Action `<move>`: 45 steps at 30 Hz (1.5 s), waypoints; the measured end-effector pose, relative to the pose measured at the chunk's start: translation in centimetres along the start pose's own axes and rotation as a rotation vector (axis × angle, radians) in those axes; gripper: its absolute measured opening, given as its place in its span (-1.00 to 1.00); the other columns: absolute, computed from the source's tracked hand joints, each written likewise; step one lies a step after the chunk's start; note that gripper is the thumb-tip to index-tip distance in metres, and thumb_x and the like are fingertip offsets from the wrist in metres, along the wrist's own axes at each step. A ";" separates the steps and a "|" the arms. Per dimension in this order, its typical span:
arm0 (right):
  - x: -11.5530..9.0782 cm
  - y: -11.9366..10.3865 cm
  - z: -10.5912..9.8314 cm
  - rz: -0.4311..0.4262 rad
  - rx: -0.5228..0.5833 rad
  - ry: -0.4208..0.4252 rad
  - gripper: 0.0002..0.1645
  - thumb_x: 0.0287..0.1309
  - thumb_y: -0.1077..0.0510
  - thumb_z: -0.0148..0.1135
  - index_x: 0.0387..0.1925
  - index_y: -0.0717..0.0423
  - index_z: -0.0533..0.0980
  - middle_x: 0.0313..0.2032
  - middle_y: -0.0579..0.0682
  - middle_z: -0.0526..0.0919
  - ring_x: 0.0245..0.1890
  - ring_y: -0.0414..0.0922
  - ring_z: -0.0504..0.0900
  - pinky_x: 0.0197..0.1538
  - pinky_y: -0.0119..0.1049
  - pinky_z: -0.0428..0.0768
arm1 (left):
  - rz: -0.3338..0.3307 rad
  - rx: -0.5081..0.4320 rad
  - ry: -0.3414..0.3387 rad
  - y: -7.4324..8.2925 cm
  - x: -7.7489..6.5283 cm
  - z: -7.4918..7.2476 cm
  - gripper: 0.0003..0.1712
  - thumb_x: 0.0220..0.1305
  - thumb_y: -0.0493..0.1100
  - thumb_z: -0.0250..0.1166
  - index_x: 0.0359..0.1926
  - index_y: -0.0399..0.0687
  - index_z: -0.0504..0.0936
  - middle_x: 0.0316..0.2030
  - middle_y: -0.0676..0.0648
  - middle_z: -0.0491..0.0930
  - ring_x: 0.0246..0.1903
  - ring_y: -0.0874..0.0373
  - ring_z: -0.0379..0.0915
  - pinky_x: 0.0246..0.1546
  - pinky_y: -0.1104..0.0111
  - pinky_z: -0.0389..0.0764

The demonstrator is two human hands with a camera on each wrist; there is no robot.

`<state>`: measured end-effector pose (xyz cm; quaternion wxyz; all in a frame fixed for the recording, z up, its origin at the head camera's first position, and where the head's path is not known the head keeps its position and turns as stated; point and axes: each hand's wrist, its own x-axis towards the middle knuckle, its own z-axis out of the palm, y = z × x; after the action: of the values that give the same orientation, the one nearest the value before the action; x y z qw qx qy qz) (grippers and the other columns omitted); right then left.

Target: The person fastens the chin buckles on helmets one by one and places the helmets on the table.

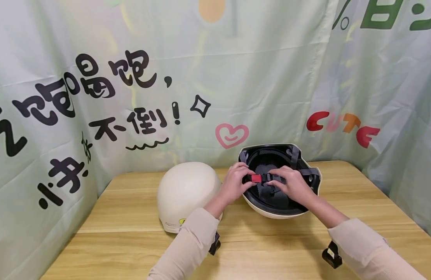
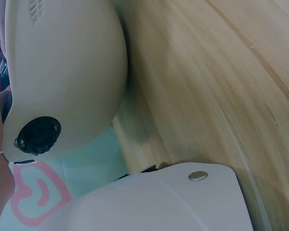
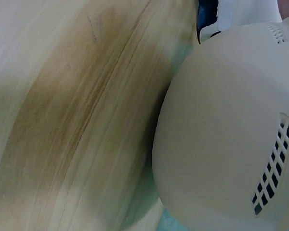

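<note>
An upturned cream helmet (image 1: pixel 275 215) with a black padded inside lies on the table, its opening facing me. Over that opening, my left hand (image 1: pixel 234 182) pinches the red part (image 1: pixel 256 178) of the chin-strap buckle. From the other side my right hand (image 1: pixel 293 185) pinches the black part (image 1: pixel 267 178) on its strap. The two parts meet end to end; whether they are locked I cannot tell. In the left wrist view the helmet shell (image 2: pixel 72 72) mostly hides the fingers. The right wrist view shows the vented shell (image 3: pixel 216 120), with the right hand's grip out of sight.
A second cream helmet (image 1: pixel 187 190) stands dome up on the wooden table (image 1: pixel 131 241), close to my left forearm. Behind the table hangs a pale green printed curtain (image 1: pixel 271 77). Black wrist-worn devices (image 1: pixel 332 257) hang below both sleeves.
</note>
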<state>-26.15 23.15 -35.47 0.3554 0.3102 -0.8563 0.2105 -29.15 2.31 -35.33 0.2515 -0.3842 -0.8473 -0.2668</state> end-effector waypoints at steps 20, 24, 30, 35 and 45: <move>-0.2 0.1 1.1 -0.080 0.016 0.033 -0.62 -0.39 0.32 0.49 -0.35 0.30 0.61 -0.50 0.07 0.62 -0.48 -0.13 0.50 -0.48 -0.32 0.52 | 0.033 0.017 -0.058 0.2 0.2 -0.2 -0.77 -0.02 -0.27 0.41 -0.25 -0.17 0.70 -0.39 -0.04 0.66 -0.16 0.11 0.39 -0.03 0.32 0.41; 0.0 -0.2 1.1 -0.070 0.007 0.017 -0.64 -0.36 0.31 0.49 -0.35 0.30 0.61 -0.49 0.08 0.62 -0.47 -0.14 0.51 -0.47 -0.31 0.54 | 0.040 0.009 -0.065 0.3 0.3 -0.1 -0.77 -0.01 -0.25 0.42 -0.25 -0.18 0.70 -0.39 -0.05 0.66 -0.16 0.11 0.39 -0.04 0.32 0.41; 0.1 -0.4 1.0 -0.042 -0.003 0.002 -0.64 -0.35 0.30 0.48 -0.35 0.28 0.62 -0.48 0.09 0.61 -0.47 -0.14 0.50 -0.47 -0.31 0.53 | 0.017 0.003 -0.065 0.3 0.2 -0.3 -0.78 -0.03 -0.25 0.42 -0.27 -0.16 0.69 -0.33 -0.03 0.68 -0.09 0.10 0.39 0.00 0.30 0.39; 0.2 -0.6 1.0 0.000 -0.022 -0.015 -0.64 -0.32 0.26 0.49 -0.34 0.27 0.63 -0.47 0.08 0.64 -0.45 -0.13 0.51 -0.43 -0.28 0.54 | -0.010 0.007 -0.041 0.0 -0.1 -0.1 -0.74 -0.05 -0.18 0.45 -0.27 -0.10 0.68 -0.26 -0.01 0.69 0.05 0.07 0.38 0.10 0.23 0.37; 0.7 -0.3 -0.2 0.129 -0.056 -0.077 -0.62 -0.21 0.20 0.46 -0.25 0.26 0.63 -0.40 0.11 0.70 -0.41 -0.03 0.50 -0.38 -0.19 0.48 | -0.002 0.009 0.034 -0.3 -0.4 0.2 -0.50 -0.11 -0.12 0.49 -0.06 -0.09 0.62 -0.04 -0.08 0.58 0.16 -0.02 0.30 0.19 0.13 0.32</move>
<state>-26.21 22.79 -34.78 0.3165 0.2523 -0.8929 0.1970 -29.21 2.07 -35.80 0.2674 -0.3777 -0.8444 -0.2700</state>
